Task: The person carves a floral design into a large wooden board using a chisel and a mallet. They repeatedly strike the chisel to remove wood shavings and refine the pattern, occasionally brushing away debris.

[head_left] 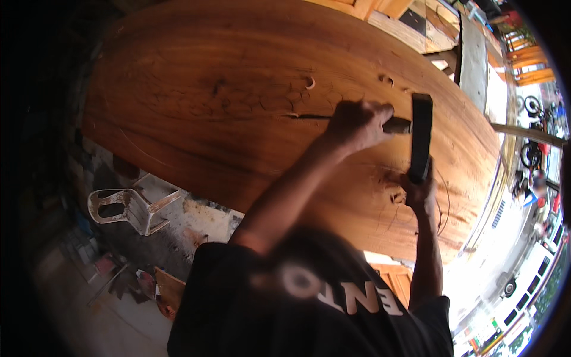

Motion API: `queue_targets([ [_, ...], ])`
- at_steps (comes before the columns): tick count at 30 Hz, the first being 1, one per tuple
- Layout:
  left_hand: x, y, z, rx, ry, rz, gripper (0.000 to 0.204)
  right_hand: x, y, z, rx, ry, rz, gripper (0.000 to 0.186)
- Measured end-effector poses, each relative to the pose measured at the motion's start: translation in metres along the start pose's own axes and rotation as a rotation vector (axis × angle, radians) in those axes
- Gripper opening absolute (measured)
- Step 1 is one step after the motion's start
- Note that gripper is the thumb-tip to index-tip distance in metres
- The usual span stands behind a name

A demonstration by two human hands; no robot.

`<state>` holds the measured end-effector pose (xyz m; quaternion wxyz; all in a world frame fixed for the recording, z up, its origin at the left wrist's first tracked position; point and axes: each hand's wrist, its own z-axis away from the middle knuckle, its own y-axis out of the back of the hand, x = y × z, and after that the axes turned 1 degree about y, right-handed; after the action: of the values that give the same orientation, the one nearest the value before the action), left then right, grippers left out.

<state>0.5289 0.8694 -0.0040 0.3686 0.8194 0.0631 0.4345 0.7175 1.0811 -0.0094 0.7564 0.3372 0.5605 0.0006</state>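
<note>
A large brown wooden panel [238, 149] lies before me, with curved dark lines drawn or cut along its middle. My left hand [357, 124] is closed around a chisel; the thin dark blade [310, 116] points left at the wood, and the handle end [397, 125] sticks out on the right. My right hand [421, 189] grips a long, dark, flat-sided mallet [422, 128] by its lower end. The mallet's upper part stands just right of the chisel's butt; whether they touch I cannot tell. Curled wood shavings [310, 82] rest on the panel.
A dirty white plastic chair [138, 209] stands on the floor to the left, below the panel. More wooden pieces [392, 7] lie beyond the far edge. Off to the right is a bright street with motorcycles [531, 153] and a white vehicle [529, 279].
</note>
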Motion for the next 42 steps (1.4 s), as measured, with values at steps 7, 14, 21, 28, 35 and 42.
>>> queue_targets([
  [7, -0.001, 0.002, 0.004, -0.026, 0.073, 0.069, 0.034, -0.04, 0.024, -0.032, 0.085, -0.015, -1.006, 0.023],
  [14, 0.001, 0.009, -0.002, 0.046, 0.053, -0.011, 0.032, 0.014, 0.016, -0.026, -0.043, 0.173, 0.116, 0.041],
  [21, -0.003, 0.01, 0.004, 0.005, 0.015, 0.042, 0.032, -0.032, -0.004, -0.015, 0.215, 0.058, -0.786, 0.038],
  [28, -0.005, 0.008, 0.01, 0.048, 0.008, -0.001, 0.031, 0.02, 0.038, -0.02, 0.071, 0.22, 0.106, 0.052],
  [35, -0.005, 0.017, 0.002, 0.07, 0.026, 0.035, 0.032, -0.019, -0.025, -0.023, 0.092, 0.164, -0.426, 0.035],
  [42, -0.014, 0.022, 0.003, 0.073, 0.077, 0.067, 0.032, -0.004, 0.032, -0.041, 0.032, 0.103, -0.307, 0.028],
])
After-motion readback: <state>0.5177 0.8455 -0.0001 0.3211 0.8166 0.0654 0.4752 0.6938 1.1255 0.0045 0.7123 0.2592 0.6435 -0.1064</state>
